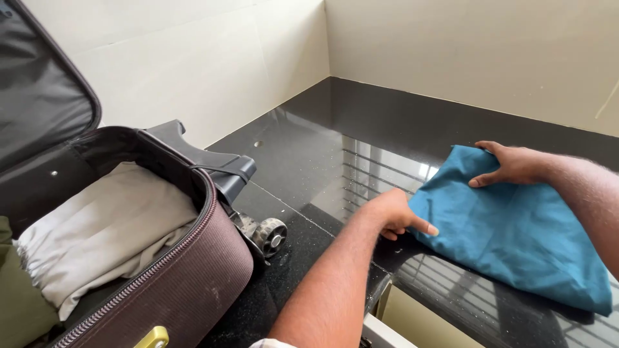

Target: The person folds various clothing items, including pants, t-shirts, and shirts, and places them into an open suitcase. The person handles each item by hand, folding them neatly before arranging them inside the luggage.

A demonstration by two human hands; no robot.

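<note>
1. Polished black stone counter (309, 161), glossy, mirroring a barred window; set into a corner of cream tiled walls (193, 71) at the far side.
2. At the near edge, below the counter, a sliver of pale cabinet front (412, 319).
3. Counted: one suitcase, one teal cloth, one wheel in view, two hands.
4. Folded teal cotton cloth (516, 238) lying flat on the right part of the counter, near corner reaching toward the right edge of the scene.
5. Left hand (393, 216) at the cloth's left edge, fingers curled under, thumb stretched out and pressing the fabric; pinching that edge, it seems, though the fingers are hidden.
6. Right hand (512, 164) on the far top corner of the cloth, fingers bent over the fold and gripping it loosely.
7. Open brown ribbed fabric suitcase (187, 283) on the left of the counter, well apart from the cloth; grey lined lid (39, 84) raised at far left.
8. Inside: folded off-white garment (103, 232), and an olive green garment (19, 303) at the near left.
9. Black plastic suitcase wheel (271, 235) jutting right, between case and left forearm.
10. Bare counter between the case and the cloth.
</note>
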